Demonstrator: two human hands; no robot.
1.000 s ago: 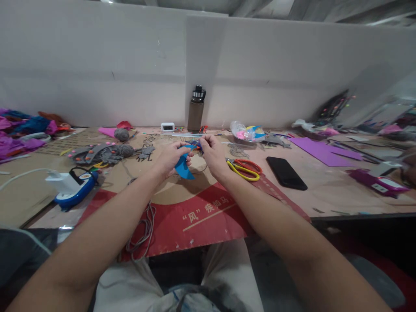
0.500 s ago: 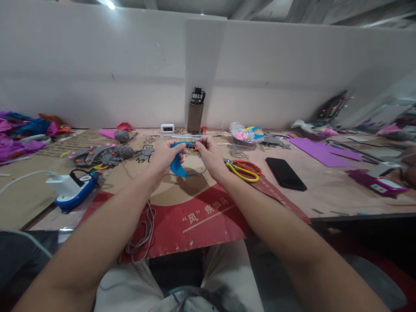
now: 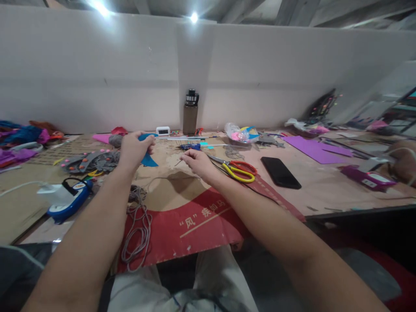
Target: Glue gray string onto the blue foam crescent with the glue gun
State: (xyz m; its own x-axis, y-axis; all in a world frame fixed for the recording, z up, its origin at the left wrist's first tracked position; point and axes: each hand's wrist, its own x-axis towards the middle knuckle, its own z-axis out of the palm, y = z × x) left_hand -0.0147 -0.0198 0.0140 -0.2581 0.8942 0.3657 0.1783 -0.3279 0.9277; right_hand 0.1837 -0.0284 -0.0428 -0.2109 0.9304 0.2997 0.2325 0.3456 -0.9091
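Note:
My left hand point(image 3: 134, 149) is closed round a blue felt piece point(image 3: 148, 159), held above the table at the left of centre, over grey felt shapes point(image 3: 92, 159). My right hand point(image 3: 196, 160) is pinched on a thin needle-like thing point(image 3: 177, 163) whose dark tip pokes out to the left, low over the brown cardboard sheet point(image 3: 169, 182). The two hands are apart. Yellow-and-red scissors point(image 3: 238, 170) lie just right of my right hand.
A black phone point(image 3: 280, 172) lies right of the scissors. A brown bottle point(image 3: 190, 113) and a small white clock point(image 3: 163, 130) stand at the back wall. A blue-and-white device point(image 3: 66, 197) and grey cord point(image 3: 138, 225) lie at the left. Purple sheets point(image 3: 313, 148) lie at the right.
The hands, together at the centre before, have parted. My left hand carried the blue felt piece to the left, and my right hand dropped lower with the thin thing pinched in it.

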